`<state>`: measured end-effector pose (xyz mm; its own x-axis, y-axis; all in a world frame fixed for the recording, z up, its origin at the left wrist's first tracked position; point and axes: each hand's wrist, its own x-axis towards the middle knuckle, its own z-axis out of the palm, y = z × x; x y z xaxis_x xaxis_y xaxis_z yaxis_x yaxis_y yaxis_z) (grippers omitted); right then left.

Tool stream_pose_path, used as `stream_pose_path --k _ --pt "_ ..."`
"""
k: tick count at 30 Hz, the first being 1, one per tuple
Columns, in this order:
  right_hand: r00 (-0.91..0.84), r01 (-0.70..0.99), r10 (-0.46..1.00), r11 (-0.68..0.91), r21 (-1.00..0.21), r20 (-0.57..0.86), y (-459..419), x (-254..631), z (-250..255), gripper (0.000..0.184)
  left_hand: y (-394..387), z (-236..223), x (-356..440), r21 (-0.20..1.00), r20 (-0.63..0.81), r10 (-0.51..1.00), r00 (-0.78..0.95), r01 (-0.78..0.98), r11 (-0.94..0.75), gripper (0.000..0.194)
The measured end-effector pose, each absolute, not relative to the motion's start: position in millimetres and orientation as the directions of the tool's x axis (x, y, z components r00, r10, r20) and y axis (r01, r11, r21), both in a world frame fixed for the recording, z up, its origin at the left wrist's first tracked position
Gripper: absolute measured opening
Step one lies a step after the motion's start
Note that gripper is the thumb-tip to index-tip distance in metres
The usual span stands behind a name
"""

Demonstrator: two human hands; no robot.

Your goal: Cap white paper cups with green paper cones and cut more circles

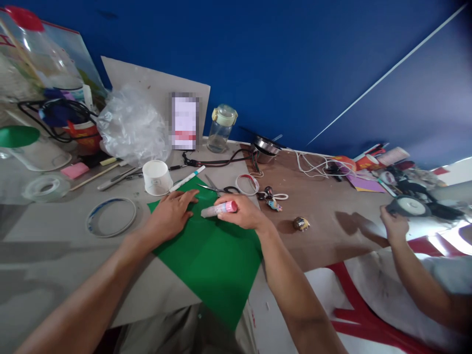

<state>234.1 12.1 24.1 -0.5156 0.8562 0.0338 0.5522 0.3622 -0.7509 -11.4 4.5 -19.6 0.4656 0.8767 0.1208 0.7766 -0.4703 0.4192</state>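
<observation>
A sheet of green paper (210, 260) lies on the table and hangs over its front edge. My left hand (173, 212) rests on the sheet's upper left part, fingers stretched out and holding nothing. In my right hand (241, 212) is a glue stick (213, 211) with a pink end, its clear tip pointing left at the paper. Whether the tip touches the sheet I cannot tell. Just beyond my hands lie scissors (217, 189) and a white marker with a green tip (188, 178). A white paper cup (157, 178) stands behind my left hand.
On the left are a tape ring (111, 217), clear tape (47, 188) and a crumpled plastic bag (132, 125). A phone (184, 122) and a lidded glass jar (221, 129) stand at the back. At right, another person's hand (395, 225) holds a dark round object (409, 205).
</observation>
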Motion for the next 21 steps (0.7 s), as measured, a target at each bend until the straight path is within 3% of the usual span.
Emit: stream_pose_path --k 21 --pt "-0.509 0.562 0.859 0.383 -0.733 0.058 12.9 230.2 23.8 0.022 7.1 -19.0 -12.5 0.436 0.103 0.875 0.472 0.770 -0.466 0.055"
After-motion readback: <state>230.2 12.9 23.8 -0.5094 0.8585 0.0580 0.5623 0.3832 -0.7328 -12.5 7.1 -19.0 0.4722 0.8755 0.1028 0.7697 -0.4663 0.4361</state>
